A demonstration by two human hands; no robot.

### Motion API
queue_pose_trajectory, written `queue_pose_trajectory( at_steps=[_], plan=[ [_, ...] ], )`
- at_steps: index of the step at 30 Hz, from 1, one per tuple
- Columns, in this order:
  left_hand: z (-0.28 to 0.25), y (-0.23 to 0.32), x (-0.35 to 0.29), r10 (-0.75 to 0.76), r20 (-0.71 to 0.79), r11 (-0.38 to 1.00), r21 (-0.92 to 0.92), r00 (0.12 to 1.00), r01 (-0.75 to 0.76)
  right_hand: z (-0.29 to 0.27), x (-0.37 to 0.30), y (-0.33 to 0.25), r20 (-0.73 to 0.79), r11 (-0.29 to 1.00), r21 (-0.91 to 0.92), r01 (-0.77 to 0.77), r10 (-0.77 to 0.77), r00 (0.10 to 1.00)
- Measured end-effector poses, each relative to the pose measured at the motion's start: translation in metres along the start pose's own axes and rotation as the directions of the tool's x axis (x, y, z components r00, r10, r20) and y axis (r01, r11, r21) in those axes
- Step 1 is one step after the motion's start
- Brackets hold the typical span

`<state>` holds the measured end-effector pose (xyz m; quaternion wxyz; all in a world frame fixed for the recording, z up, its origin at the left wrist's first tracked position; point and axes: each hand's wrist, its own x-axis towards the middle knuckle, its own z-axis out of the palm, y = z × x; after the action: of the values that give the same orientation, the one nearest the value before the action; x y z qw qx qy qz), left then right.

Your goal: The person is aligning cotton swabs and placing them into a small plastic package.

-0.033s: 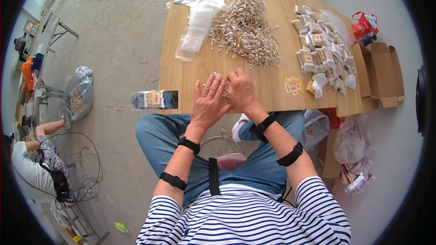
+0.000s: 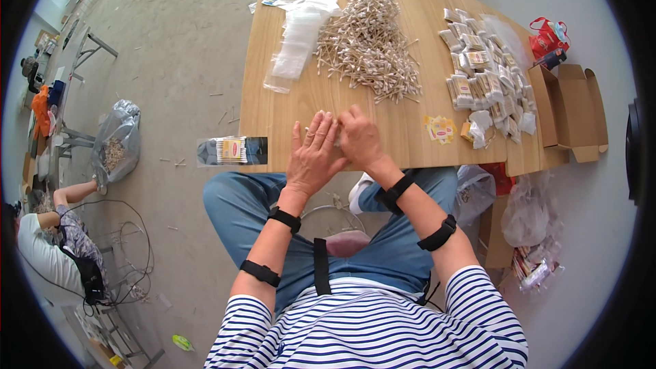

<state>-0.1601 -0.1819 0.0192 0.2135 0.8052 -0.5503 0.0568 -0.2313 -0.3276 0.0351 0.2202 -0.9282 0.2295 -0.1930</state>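
Note:
Near the table's front edge, my left hand [image 2: 314,154] lies flat with its fingers stretched forward. My right hand [image 2: 361,140] is closed beside it, its curled fingers meeting the left fingertips around cotton swabs [image 2: 337,139]. Only a pale bit of these swabs shows in the gap; the hands hide the rest. Beyond my hands spreads a big loose heap of cotton swabs [image 2: 372,48]. Left of the heap lies a stack of clear plastic bags [image 2: 298,44]. A filled swab packet [image 2: 232,149] lies on a dark flat piece at the table's left corner.
On the right is a pile of filled swab packets [image 2: 488,75], with yellow-and-white cards [image 2: 439,129] nearer me. An open cardboard box [image 2: 574,113] and a red bag [image 2: 547,37] stand at the right edge. A person [image 2: 58,249] sits at far left, near a clear sack of swabs [image 2: 116,143].
The right fingers have curled in slightly toward the left hand, and the swab tips between the hands show less. The left hand stays in place.

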Motion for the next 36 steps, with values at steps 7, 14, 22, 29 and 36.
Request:
queue_pose_trajectory(
  at_steps=[7,14,22,29,36],
  plan=[
    [-0.007,0.005,0.001,-0.034,0.076,0.999,-0.003,0.997,0.034,-0.007,0.055,0.012,-0.187,0.954,-0.146,-0.263,0.235,0.954],
    [-0.007,0.006,0.003,-0.03,0.08,0.999,-0.02,0.996,0.032,-0.001,0.09,0.024,-0.179,0.854,-0.283,-0.437,0.4,0.899],
    [-0.008,0.003,0.001,-0.037,0.077,0.999,-0.007,0.996,0.038,-0.032,0.054,0.033,0.358,0.961,-0.047,-0.271,0.27,0.894],
    [-0.004,0.004,0.001,-0.033,0.06,0.999,0.007,0.998,0.032,-0.023,0.019,0.022,0.138,0.965,0.013,-0.262,0.258,0.956],
    [-0.005,0.004,0.0,-0.038,0.018,0.999,-0.002,0.999,0.038,-0.016,0.008,0.02,0.034,0.972,-0.029,-0.235,0.236,0.971]
  ],
)
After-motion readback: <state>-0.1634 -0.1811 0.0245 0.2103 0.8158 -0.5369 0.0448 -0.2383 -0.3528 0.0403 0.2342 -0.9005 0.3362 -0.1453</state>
